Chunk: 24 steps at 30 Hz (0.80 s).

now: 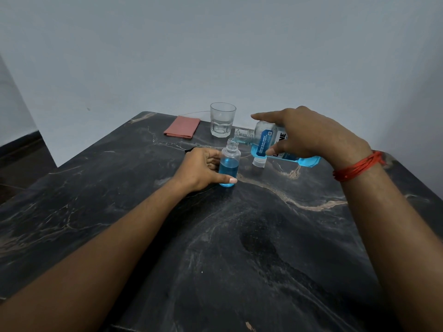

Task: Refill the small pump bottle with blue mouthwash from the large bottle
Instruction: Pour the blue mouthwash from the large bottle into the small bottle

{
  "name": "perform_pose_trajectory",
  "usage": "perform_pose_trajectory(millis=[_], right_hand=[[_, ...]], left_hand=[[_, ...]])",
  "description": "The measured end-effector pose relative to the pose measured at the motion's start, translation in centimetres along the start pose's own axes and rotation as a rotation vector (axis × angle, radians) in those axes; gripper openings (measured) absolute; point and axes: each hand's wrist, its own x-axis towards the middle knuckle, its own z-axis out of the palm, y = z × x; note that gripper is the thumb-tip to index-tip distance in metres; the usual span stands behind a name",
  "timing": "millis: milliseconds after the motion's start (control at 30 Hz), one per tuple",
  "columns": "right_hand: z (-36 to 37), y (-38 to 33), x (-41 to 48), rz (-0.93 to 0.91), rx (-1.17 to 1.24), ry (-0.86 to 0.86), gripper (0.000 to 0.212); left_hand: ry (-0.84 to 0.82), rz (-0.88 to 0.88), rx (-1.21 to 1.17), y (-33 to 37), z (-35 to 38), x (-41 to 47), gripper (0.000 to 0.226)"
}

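Observation:
A small clear bottle stands upright on the dark marble table, uncapped and roughly half full of blue liquid. My left hand grips its lower body from the left. My right hand holds the large mouthwash bottle tipped on its side, its open neck just above and right of the small bottle's mouth. Blue liquid sits in the neck and along the large bottle's lower side. A white cap rests on the table under the large bottle. No pump head is clearly seen.
An empty drinking glass stands behind the bottles near the wall. A folded pink cloth lies to its left. A thin dark object pokes out behind my left hand. The table's left edge drops to the floor.

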Motion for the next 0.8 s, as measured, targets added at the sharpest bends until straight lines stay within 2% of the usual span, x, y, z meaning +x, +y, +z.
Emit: perform_pose_trajectory(millis=[100, 267, 467, 633, 800], right_hand=[[0.07, -0.1, 0.0, -0.005, 0.005, 0.004, 0.084], [0.06, -0.08, 0.09, -0.008, 0.008, 0.005, 0.084], [0.05, -0.05, 0.13, -0.007, -0.017, 0.006, 0.086], [0.0, -0.07, 0.11, -0.007, -0.009, 0.003, 0.085], [-0.03, -0.09, 0.09, -0.006, -0.009, 0.001, 0.085]], left_hand=[[-0.004, -0.003, -0.007, -0.01, 0.02, -0.02, 0.064], [-0.011, -0.001, -0.02, 0.02, 0.04, -0.01, 0.053], [0.0, -0.004, -0.016, -0.27, 0.13, 0.18, 0.062], [-0.008, -0.008, -0.021, -0.23, 0.04, 0.17, 0.056], [-0.004, -0.006, -0.009, -0.18, 0.04, 0.15, 0.06]])
